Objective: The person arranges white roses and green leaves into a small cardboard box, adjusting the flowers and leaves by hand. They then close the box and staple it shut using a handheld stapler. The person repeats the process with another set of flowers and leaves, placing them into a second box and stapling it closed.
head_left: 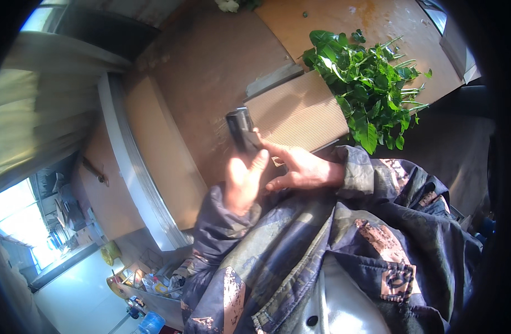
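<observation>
**Two hands on a dark handheld object, above a brown work surface**

- Left hand point(243, 183): fingers curled upward around the lower part of a dark rectangular object point(240, 128), thumb laid along its near face. Closed in a grip on it.
- Right hand point(300, 167): just beside the left, touching it; forefinger stretched toward the object's lower end, other fingers loosely bent. Whether it grips the object or only steadies it cannot be told.
- Dark rectangular object: stands nearly upright out of the left hand, its top edge free, overlapping the left end of a ribbed tan board point(300, 114).
- Ribbed tan board: lies directly beyond both hands, long edges running away to the right; a grey strip point(273, 80) sits at its far left corner.
- Bunch of green leafy stems point(369, 89): right of and beyond the right hand, resting on the board's right end and on the orange-brown tabletop point(333, 22); well apart from both hands.
- Brown surface point(205, 72): bare stretch beyond and left of the left hand, ending at a pale straight-edged rail point(136, 167) further left.
- Patterned jacket sleeves point(372, 178): cover both forearms, close against the hands on the near side.
</observation>
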The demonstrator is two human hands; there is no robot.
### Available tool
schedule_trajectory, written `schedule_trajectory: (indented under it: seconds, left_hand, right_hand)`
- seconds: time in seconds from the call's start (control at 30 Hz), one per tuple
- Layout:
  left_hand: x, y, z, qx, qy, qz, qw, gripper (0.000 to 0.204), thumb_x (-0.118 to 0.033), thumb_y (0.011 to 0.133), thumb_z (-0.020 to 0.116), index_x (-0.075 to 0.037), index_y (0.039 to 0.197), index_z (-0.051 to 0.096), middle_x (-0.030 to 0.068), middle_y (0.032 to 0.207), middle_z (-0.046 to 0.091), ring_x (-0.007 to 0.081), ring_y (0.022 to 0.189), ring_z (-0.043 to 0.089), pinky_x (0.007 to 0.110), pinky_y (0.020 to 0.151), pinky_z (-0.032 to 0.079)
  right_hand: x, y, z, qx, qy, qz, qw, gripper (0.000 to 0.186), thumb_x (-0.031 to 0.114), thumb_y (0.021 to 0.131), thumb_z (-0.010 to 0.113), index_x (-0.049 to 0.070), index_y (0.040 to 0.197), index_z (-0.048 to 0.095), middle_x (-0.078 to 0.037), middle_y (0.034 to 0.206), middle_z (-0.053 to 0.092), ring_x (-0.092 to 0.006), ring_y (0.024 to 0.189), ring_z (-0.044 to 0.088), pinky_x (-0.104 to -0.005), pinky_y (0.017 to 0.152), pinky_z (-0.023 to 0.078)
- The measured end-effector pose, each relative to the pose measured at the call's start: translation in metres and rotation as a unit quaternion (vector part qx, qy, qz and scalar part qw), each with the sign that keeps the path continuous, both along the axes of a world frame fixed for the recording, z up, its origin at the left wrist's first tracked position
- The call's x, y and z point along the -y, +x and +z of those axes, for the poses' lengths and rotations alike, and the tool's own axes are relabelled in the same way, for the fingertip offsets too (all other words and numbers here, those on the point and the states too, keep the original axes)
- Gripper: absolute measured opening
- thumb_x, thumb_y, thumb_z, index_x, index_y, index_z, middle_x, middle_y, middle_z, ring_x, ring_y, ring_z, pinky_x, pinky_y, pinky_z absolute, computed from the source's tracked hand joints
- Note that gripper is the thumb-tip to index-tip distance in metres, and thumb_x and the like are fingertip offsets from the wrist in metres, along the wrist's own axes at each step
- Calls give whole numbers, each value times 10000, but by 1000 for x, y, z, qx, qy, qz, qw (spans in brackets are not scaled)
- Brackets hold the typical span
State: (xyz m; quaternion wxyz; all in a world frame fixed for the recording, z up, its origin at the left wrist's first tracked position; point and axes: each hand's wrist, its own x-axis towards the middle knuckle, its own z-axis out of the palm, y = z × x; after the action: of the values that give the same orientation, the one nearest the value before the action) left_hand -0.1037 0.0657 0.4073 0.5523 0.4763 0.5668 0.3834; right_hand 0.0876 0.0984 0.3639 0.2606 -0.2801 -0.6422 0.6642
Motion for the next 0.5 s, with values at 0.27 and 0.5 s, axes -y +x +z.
schedule_trajectory:
  seconds: [0.27, 0.5]
  left_hand:
    - [-4, 111, -23, -70, 186, -140, 970, 999, -433, 1041, 651, 48, 1664, 34, 300, 1710, 158, 391, 1589, 224, 457, 1281, 213]
    - [-20, 165, -87, -434, 188, -279, 836, 996, -425, 909, 745, 13, 1645, 239, 221, 1732, 179, 415, 1619, 95, 589, 1299, 73]
  right_hand:
    - [-27, 114, 4, 122, -58, -191, 972, 421, -27, 758, 631, -29, 1175, 690, -151, 927, 714, -216, 870, 672, -360, 811, 547]
    - [-90, 231, -8, 438, 222, -109, 864, 453, -28, 755, 577, 8, 1177, 740, -270, 1005, 731, -435, 1006, 706, -514, 901, 561]
